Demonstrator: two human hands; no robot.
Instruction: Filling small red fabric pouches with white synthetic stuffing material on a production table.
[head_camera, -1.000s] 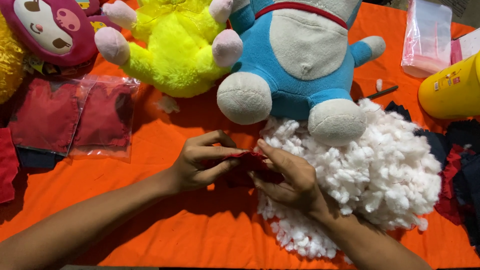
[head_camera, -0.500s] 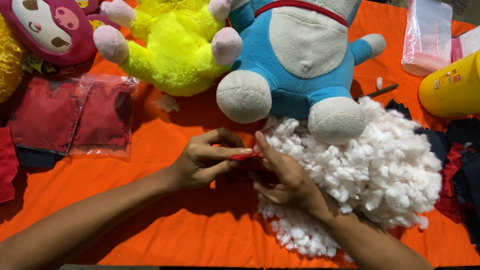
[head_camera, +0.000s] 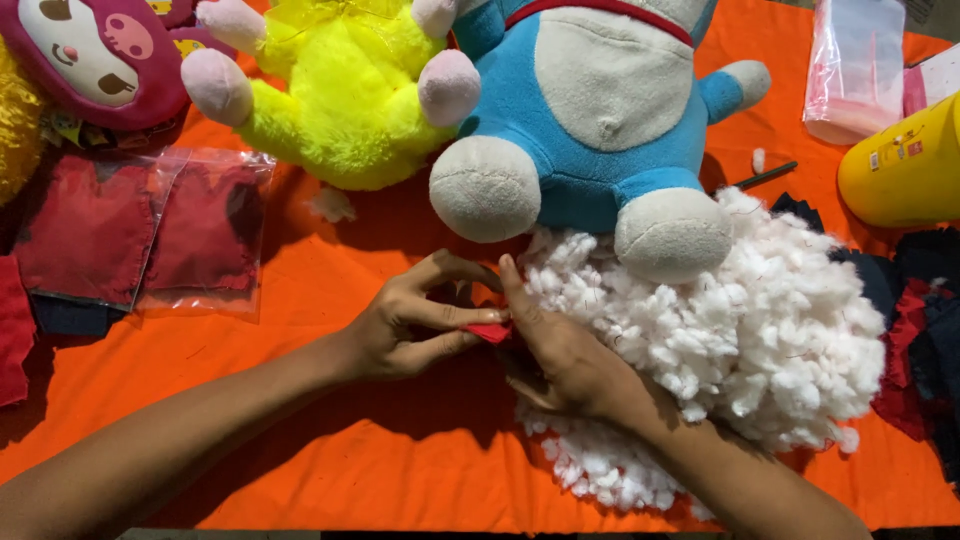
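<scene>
Orange cloth (head_camera: 300, 470): clear red-filled bags (head_camera: 150, 235) lie left.

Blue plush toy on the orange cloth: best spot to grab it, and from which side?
Take the blue plush toy by a rounded cream foot, coming from the near side: both feet jut toward the camera, clear above the white stuffing. The left foot sits close to both hands, so the right one is freer.

One head-worn camera looks steeply down and forward over the person's forearms onto the orange tablecloth (head_camera: 300, 470). It sits close: both hands fill the frame centre, the near table edge runs along the bottom border, and the plush toys at the far side are cropped by the top border. No second view overlaps it.
</scene>
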